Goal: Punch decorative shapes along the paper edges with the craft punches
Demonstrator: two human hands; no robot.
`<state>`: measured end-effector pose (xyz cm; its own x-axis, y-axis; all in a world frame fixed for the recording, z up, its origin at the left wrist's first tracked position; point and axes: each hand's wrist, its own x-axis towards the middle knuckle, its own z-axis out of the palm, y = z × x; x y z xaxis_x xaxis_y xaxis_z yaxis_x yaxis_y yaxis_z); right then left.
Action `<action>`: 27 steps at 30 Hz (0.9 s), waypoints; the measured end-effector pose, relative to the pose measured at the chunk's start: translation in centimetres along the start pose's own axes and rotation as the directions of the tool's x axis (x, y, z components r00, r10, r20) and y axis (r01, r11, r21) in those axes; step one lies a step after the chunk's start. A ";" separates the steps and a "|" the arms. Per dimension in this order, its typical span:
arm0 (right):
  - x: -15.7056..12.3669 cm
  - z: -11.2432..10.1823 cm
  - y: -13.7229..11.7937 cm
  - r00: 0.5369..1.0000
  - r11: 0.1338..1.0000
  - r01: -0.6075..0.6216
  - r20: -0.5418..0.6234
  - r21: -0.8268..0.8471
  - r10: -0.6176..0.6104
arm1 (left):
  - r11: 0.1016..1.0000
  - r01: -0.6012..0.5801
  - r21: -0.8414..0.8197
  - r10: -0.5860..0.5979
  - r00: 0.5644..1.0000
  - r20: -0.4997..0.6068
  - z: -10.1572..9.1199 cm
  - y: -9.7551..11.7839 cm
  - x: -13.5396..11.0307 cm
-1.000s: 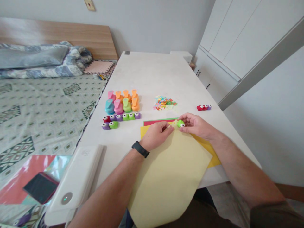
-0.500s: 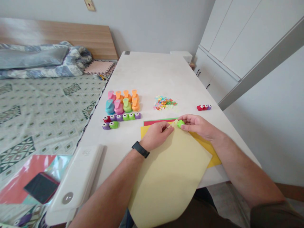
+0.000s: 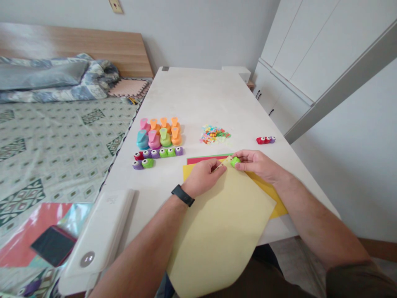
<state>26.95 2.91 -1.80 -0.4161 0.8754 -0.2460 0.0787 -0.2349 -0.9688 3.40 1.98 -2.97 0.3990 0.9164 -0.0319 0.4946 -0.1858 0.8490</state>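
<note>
A pale yellow sheet of paper (image 3: 228, 223) slants over the table's near edge, its far corner raised between my hands. My left hand (image 3: 204, 176) pinches that sheet along its upper left edge. In my right hand (image 3: 256, 163) is a small green craft punch (image 3: 235, 162), gripped between thumb and fingers at the sheet's far corner. Small holes show along the edge near the punch. Beneath lie a deeper yellow sheet (image 3: 277, 203) and a red sheet (image 3: 203, 160), with a green edge behind them.
Larger colourful punches (image 3: 154, 140) and rows of small punches (image 3: 155, 153) stand left. A pile of paper cutouts (image 3: 214, 134) lies beyond my hands, three small punches (image 3: 266, 140) to the right. A white device (image 3: 102, 236) and a phone (image 3: 54, 245) are at lower left.
Hardly anything differs. The right hand's fingers have shifted slightly on the green punch, and the whole view has drifted a little. Both hands keep their places at the paper's corner.
</note>
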 end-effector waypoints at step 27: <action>0.6 0.2 0.5 0.998 0.993 0.048 -0.043 -0.104 -0.053 | 1.000 0.001 0.010 -0.001 1.000 -0.004 0.1 0.0 0.1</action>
<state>26.55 3.27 -2.46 -0.3799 0.9042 -0.1952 0.1524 -0.1469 -0.9773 3.52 2.02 -3.06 0.3956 0.9179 -0.0312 0.5030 -0.1882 0.8435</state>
